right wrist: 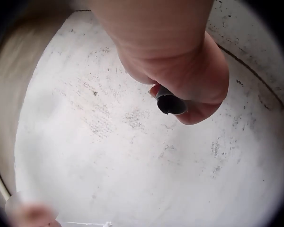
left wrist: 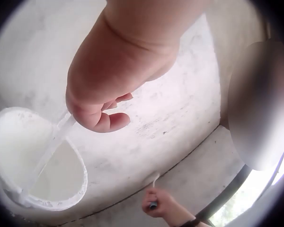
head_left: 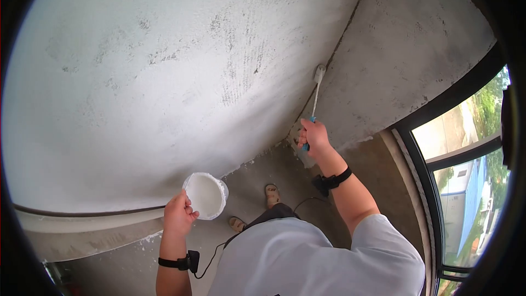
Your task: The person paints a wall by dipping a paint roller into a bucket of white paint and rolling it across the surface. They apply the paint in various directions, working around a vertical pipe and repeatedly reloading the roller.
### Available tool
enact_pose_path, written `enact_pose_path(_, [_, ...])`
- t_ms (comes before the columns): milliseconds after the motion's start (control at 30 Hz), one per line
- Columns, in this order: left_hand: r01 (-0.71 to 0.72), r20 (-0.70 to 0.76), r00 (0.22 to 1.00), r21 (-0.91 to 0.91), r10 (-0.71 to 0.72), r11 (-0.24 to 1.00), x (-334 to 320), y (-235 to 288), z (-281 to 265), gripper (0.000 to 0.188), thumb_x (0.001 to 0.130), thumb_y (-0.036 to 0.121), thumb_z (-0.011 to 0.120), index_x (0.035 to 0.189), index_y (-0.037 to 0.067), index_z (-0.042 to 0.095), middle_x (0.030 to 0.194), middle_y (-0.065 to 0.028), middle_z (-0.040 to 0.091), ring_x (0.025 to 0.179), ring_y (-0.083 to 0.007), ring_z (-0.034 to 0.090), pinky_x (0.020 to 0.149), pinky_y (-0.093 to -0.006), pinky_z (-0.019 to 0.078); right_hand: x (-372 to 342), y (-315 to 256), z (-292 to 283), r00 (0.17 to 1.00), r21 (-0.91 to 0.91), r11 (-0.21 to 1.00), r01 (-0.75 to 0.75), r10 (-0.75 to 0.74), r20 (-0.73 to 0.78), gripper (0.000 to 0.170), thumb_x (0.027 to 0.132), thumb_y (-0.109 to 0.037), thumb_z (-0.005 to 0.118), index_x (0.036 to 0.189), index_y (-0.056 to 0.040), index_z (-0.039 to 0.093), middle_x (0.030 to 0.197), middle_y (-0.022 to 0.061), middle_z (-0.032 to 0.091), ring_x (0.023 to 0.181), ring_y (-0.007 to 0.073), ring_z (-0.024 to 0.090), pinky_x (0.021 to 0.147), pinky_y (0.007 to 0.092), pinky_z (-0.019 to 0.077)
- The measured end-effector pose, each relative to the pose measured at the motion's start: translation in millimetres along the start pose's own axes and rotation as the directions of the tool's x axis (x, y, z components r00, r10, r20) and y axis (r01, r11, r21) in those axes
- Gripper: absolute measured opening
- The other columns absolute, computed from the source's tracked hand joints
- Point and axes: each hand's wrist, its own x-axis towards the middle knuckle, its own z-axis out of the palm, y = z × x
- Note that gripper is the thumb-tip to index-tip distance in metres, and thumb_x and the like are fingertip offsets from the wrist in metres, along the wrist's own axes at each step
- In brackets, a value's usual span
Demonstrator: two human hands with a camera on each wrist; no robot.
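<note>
My left hand [head_left: 179,214] grips the strap handle [left wrist: 46,156] of a white bucket [head_left: 225,189], low in front of the wall. White paint [head_left: 205,194] lies inside it. Further up and to the right, my right hand [head_left: 316,136] holds a small paint roller [head_left: 316,98] by its blue handle. The roller head [head_left: 320,73] meets the white wall [head_left: 164,87] right beside the dark corner seam. In the right wrist view the hollow dark end of the handle [right wrist: 172,104] pokes out below the fist; the roller head is hidden there.
A grey, patchy side wall [head_left: 416,38] joins the white one along the seam. Dark-framed windows [head_left: 427,159] curve along the right. Below are the paint-spotted floor [head_left: 252,181] and the person's sandalled feet [head_left: 272,194]. A cable [head_left: 208,263] hangs from the left wristband.
</note>
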Motion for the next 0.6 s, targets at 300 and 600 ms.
enact_pose_path(300, [0.060,-0.414,0.895,-0.265,-0.169,0.963,88,-145,-123,0.014,0.095,0.028,0.059,0.093,0.015,0.053,0.078,0.0008,0.046,0.059,-0.0117,0.041,0.072,-0.0403,0.0502,-23,41,63,0.997,0.060,0.995,-0.083,0.083,-0.004,0.020,0.099,-0.019,0.054,0.089,-0.0152,0.037,0.063,-0.0007,0.039,0.047,0.0123,0.038,0.047,0.0355,0.0362])
enact_pose_path(600, [0.114,-0.505,0.750,-0.536,-0.426,0.837,26,-223,-286,0.012,0.087,0.024,0.058,0.092,0.015,0.050,0.080,-0.0021,0.045,0.054,-0.0152,0.036,0.088,-0.0465,0.0484,-103,112,113,0.950,-0.066,0.959,-0.277,0.284,0.130,0.015,0.096,-0.016,0.053,0.090,-0.0112,0.041,0.064,0.0020,0.039,0.046,0.0156,0.037,0.046,0.0388,0.0377])
